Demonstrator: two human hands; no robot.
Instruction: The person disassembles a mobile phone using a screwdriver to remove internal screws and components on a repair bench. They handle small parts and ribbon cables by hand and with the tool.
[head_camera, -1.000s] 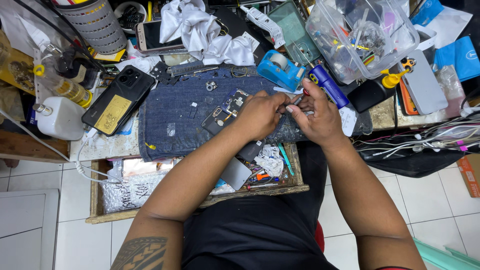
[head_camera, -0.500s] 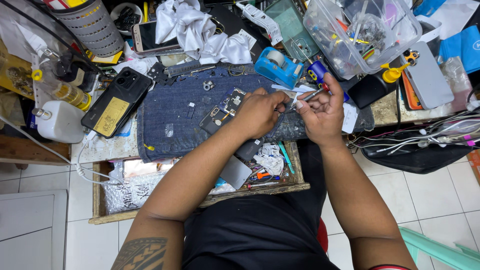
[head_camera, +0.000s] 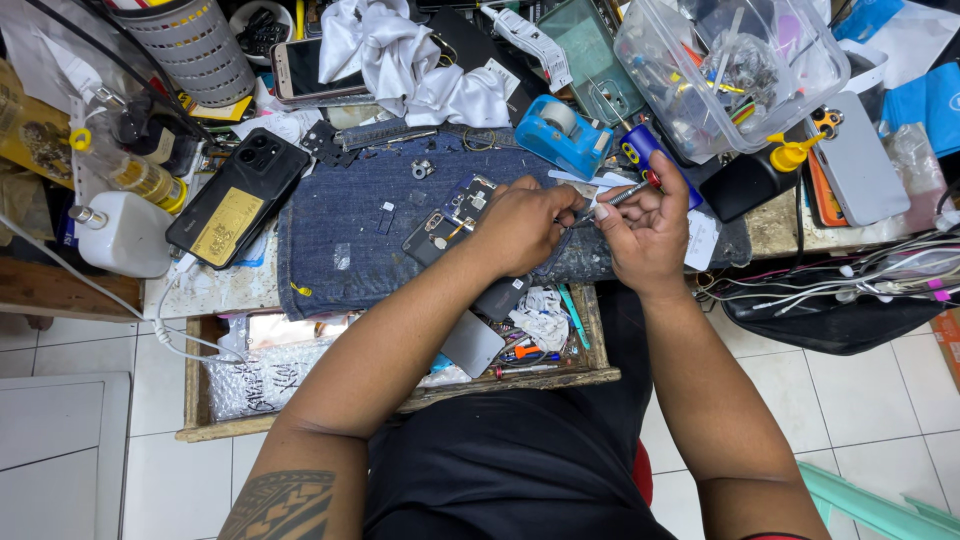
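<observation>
Denim mat (head_camera: 340, 230) spread over a cluttered bench, opened phone (head_camera: 452, 218) lying on it under the left hand (head_camera: 522, 226), fingers curled shut on its edge. Right hand (head_camera: 645, 232) lifted slightly since a second ago, pinching a red-tipped screwdriver (head_camera: 628, 192) angled leftward. Beyond, blue tape dispenser (head_camera: 560, 135) and clear plastic box (head_camera: 730, 70).
</observation>
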